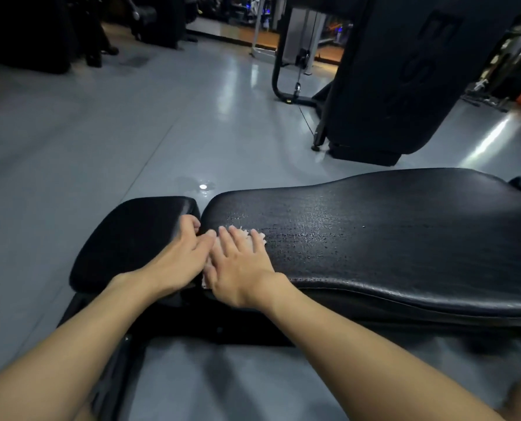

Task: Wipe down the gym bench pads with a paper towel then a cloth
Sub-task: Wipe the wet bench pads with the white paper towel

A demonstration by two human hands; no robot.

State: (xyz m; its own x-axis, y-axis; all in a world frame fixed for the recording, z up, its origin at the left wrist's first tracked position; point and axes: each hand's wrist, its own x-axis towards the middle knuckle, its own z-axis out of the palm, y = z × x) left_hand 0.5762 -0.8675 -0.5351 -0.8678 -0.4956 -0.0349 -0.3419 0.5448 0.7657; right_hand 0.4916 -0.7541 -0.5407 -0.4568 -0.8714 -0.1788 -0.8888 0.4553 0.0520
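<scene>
Pressing down flat, the right hand (241, 268) is laid on a white towel (261, 237), fingers straight and spread, nothing pinched. Whether the towel is paper or cloth cannot be told. Most of it is covered by the palm. Bits are seen between the fingertips and below the thumb.

The towel is placed at the left end of the long pad (389, 238), just beside the gap, and hangs a little over the pad's near edge. A wet, beaded sheen (301, 232) is noted on the pad surface to the right of the towel.

The left hand (180, 256) is rested on the right edge of the small pad (131, 238). Its fingertips are bent down into the gap between the two pads and are hidden there, so whether the edge is gripped cannot be told. Its thumb is stretched out toward the towel, touching or nearly touching it.

A grey glossy floor (131, 132) is seen around the bench. A black machine (405, 71) is stood beyond the long pad's far edge.
</scene>
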